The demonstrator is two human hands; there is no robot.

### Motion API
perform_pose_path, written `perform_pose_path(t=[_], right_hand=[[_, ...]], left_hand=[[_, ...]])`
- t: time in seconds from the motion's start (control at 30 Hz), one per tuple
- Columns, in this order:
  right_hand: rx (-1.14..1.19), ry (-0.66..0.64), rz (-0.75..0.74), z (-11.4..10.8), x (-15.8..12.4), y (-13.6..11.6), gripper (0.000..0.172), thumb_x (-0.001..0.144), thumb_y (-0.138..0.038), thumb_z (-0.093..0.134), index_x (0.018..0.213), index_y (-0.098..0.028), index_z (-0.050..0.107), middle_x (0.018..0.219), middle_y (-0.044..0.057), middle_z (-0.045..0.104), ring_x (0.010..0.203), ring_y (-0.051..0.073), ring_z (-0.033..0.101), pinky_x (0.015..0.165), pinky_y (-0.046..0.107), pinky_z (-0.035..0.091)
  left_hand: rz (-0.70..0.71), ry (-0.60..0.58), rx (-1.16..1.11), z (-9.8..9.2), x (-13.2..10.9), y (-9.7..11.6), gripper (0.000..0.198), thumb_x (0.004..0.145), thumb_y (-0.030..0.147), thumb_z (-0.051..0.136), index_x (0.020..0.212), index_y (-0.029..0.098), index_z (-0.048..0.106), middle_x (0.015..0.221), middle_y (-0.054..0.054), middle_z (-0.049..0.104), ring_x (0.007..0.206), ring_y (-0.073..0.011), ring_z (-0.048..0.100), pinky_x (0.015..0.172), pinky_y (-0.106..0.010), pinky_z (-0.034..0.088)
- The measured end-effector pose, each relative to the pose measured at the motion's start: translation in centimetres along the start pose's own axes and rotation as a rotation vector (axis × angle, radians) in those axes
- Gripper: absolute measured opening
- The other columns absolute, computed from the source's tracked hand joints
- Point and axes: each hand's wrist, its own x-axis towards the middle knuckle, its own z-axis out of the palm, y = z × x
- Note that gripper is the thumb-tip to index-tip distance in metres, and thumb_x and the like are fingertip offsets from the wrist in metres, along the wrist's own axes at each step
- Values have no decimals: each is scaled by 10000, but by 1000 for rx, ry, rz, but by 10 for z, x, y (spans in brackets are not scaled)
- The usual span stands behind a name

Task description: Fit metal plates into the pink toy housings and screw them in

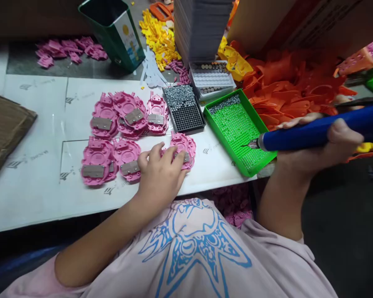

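Observation:
My left hand (161,169) rests on the white table, fingers curled over a pink plastic part (183,145) with a grey metal plate, pressing it down. My right hand (323,136) is closed round a blue electric screwdriver (317,130), held level with its tip (247,145) over the green screw tray (233,101). Several more pink parts (127,116) with grey plates lie in two rows left of my left hand.
A black screw tray (191,122) sits beside the green one, with a clear tray (211,78) and a tall grey stack (202,29) behind. Orange parts (286,91) pile at right, yellow parts (158,37) and a green tin (118,33) at the back. Cardboard (3,128) lies far left.

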Motion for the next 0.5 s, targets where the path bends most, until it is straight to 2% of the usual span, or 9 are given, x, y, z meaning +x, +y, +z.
perform_pose_path(t=[0.07,0.23,0.33,0.4,0.5], right_hand=[[-28,-25,-97,5,4,10,189,654,-312,425,819,-220,423,561,-36,498,446,111,470,434,275,407],[-55,-41,-44,7,16,27,176,636,-297,457,791,-245,393,550,-59,526,438,113,488,453,298,431],[-58,-34,-32,10,17,31,183,637,-302,454,787,-244,368,531,-58,522,428,123,493,432,295,421],[-69,-30,-38,12,16,32,170,649,-303,447,777,-240,356,535,-51,519,429,121,494,428,291,419],[-75,-29,-55,14,15,33,152,656,-304,438,742,-235,332,539,-46,518,435,112,498,429,283,427]], left_hand=[[22,8,5,2,1,-3,300,822,273,610,1104,171,616,1118,-131,656,1095,-382,479,830,-534,330],[77,40,-50,-5,5,6,241,857,280,566,1066,181,634,1053,-107,657,1009,-303,508,822,-476,318],[190,71,-139,-9,8,19,227,863,266,563,1058,178,638,1032,-94,651,1004,-273,503,844,-452,319],[281,84,-196,-4,8,29,206,866,251,564,1042,175,638,1000,-81,654,988,-256,501,853,-438,323],[382,59,-231,13,6,41,178,877,223,550,1026,166,629,958,-73,648,959,-238,499,831,-412,329]])
